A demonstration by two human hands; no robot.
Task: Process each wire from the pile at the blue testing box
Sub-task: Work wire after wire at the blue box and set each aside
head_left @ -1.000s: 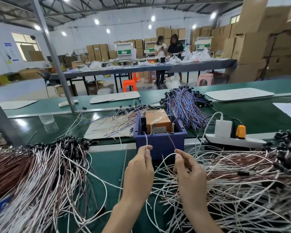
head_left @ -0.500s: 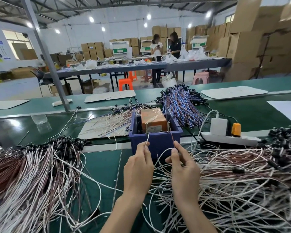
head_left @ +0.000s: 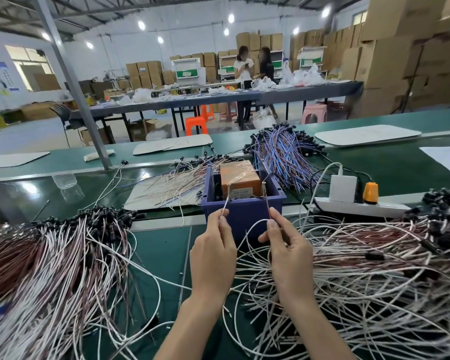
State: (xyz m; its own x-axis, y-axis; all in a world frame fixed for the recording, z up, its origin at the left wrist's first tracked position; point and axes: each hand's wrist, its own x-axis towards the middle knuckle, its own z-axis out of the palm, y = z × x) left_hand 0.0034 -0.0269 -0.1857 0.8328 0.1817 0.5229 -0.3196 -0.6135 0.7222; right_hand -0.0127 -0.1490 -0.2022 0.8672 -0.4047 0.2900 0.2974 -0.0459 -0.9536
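I count two hands: my left hand pinches one thin white wire end, and my right hand pinches one thin reddish-brown wire end.

At 12 o'clock stands one dark blue plastic testing box. It holds one orange rectangular block and two upright metal pins.

There are four lots of wire:
- one white-and-brown wire heap at 9 o'clock
- one tangled white-and-red wire heap at 3 o'clock
- one pale pinkish wire spread at 11 o'clock
- one blue-and-purple wire bundle at 1 o'clock

At 2 o'clock, one long white power strip carries one white square charger and one orange plug.

Far off at 12 o'clock I see two standing people and two orange plastic stools.
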